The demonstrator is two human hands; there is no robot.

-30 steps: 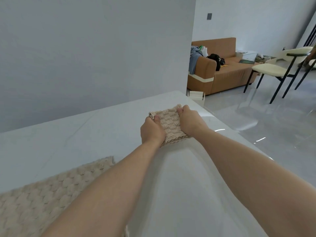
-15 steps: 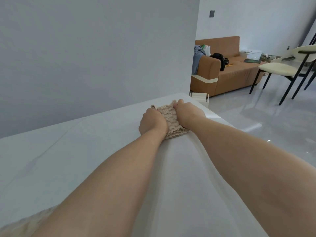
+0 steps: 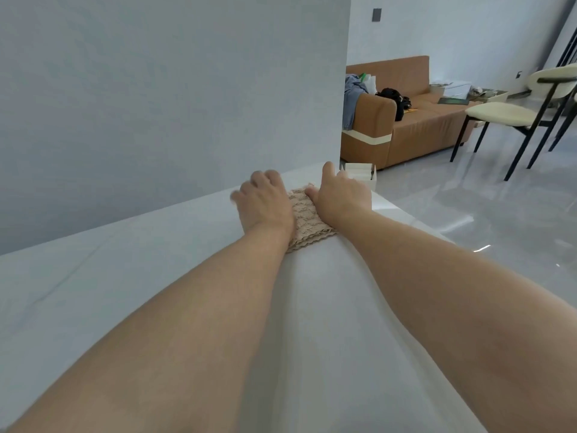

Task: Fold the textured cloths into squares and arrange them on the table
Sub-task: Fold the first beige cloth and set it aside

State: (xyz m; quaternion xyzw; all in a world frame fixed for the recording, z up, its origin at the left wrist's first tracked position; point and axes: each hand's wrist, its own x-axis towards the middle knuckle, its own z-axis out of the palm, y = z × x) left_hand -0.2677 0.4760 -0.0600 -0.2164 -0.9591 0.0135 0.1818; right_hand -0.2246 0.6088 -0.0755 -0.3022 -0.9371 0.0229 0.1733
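A folded beige textured cloth [image 3: 307, 218] lies flat near the far right corner of the white table [image 3: 125, 276]. My left hand [image 3: 265, 203] rests on its left part, fingers spread and slightly blurred. My right hand [image 3: 340, 195] lies over its right part, fingers apart and extended past the cloth's far edge. Only the strip of cloth between the two hands and its near edge shows. Neither hand grips it.
A grey wall [image 3: 156, 104] rises right behind the table's far edge. Past the table's right edge is glossy floor, a small white box [image 3: 360, 173], a brown sofa [image 3: 415, 120] with clutter, and a cream chair [image 3: 515, 114].
Both hands carried the folded cloth farther toward the table's far corner, set it down and opened flat over it. The view tilted up, so the second cloth at lower left left the frame.
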